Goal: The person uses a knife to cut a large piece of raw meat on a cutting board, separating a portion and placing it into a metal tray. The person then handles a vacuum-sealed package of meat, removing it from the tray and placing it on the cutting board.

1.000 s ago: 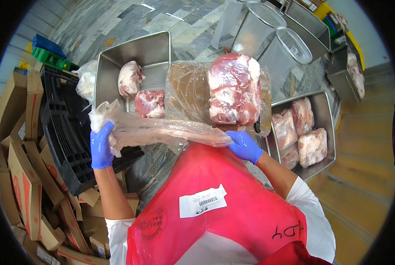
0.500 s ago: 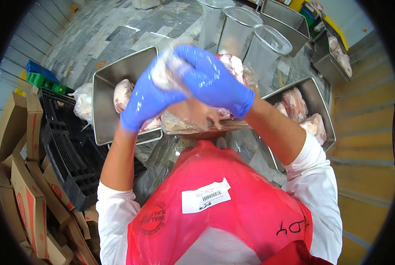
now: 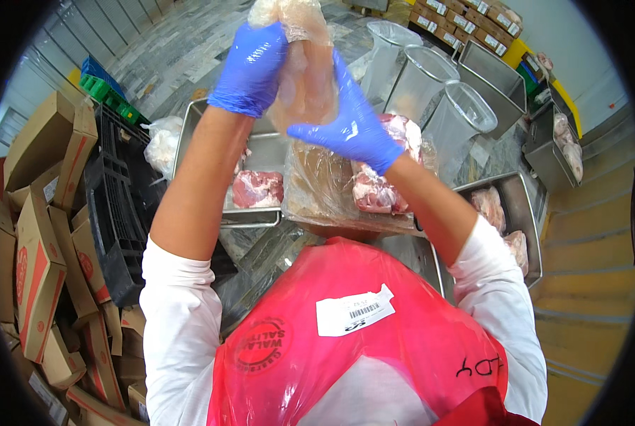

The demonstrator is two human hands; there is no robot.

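My left hand [image 3: 252,67], in a blue glove, is closed on the side of a translucent plastic bag [image 3: 305,82] held up over the work area. The bag looks pinkish and crumpled at its top; whether anything is inside I cannot make out. On the bag's other side my right hand [image 3: 356,122], also gloved, is open, thumb and fingers spread wide against or just beside it. Below lies a box covered in clear plastic film [image 3: 317,181]. Chunks of raw meat [image 3: 380,192] rest on the film's right part, partly hidden by my right hand and forearm.
A metal tub [image 3: 261,217] with a meat piece [image 3: 258,189] stands left; another tub [image 3: 533,213] with wrapped meat is right. Clear bag-lined hoops [image 3: 431,64] stand beyond. Cardboard boxes [image 3: 41,266] and a black pallet [image 3: 119,213] crowd the left.
My hands were together over a whitish, blurred bundle; now they are apart, with the bag stretched out between them. The left hand has moved farther away, and the right has opened.
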